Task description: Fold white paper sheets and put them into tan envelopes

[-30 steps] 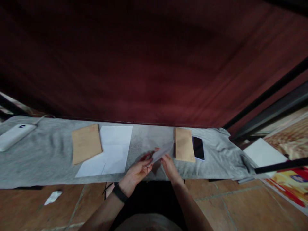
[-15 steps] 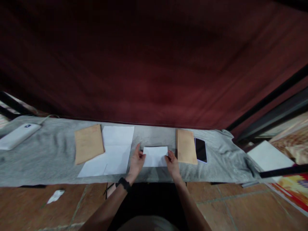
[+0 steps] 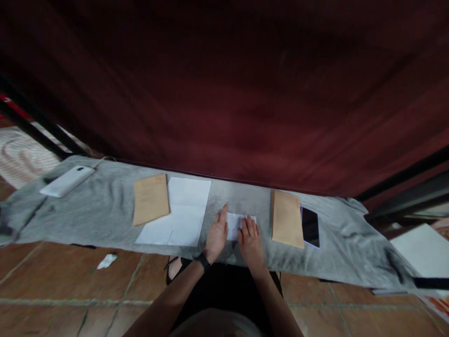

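A small folded white sheet of paper (image 3: 233, 227) lies on the grey cloth in front of me. My left hand (image 3: 216, 235) rests along its left edge, fingers stretched out. Over its right part my right hand (image 3: 250, 239) lies flat with the fingers extended, hiding that part of the sheet. To the left are larger white sheets (image 3: 187, 210) with visible creases, partly under a brown envelope (image 3: 150, 199). A stack of brown envelopes (image 3: 287, 219) lies to the right of my right hand.
Beside the envelope stack is a dark-screened phone (image 3: 310, 227). A white device (image 3: 68, 181) with a cable lies at the far left of the grey cloth (image 3: 105, 201). A dark red curtain (image 3: 224, 117) hangs behind the table. A white scrap (image 3: 107, 261) is on the tiled floor.
Both hands have gone from holding the small white sheet by its side edges to lying flat on and beside it. The whole view has shifted, with the table's things now further right.
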Demonstrator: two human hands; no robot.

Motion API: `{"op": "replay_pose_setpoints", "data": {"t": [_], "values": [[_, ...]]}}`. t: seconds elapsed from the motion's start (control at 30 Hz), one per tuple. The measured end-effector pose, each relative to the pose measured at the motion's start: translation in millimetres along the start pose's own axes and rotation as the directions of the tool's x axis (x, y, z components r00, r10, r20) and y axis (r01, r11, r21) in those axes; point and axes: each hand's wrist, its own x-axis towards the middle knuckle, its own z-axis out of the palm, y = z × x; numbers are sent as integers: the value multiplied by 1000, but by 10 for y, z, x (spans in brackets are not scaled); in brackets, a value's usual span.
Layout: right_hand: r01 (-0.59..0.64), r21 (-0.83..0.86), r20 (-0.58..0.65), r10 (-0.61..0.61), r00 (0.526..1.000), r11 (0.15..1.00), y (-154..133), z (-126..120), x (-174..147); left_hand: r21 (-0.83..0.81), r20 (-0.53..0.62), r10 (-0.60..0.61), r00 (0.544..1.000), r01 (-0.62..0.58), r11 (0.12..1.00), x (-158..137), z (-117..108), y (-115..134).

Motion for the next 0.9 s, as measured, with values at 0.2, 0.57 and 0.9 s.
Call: {"op": "replay_pose_setpoints", "data": {"t": [0.2, 0.57, 0.9], "values": [[-13, -82, 86, 20, 996, 997, -33, 28, -46, 336, 139, 124, 983, -164, 927, -43, -7, 70], [-31, -116, 65, 39, 997, 993, -37, 67, -79, 468, 190, 284, 940, -341, 815, -155, 133, -27], [-64, -129, 109, 79, 991, 990, -56, 18, -62, 497, 181, 251, 951, -309, 811, -176, 156, -47]]}}
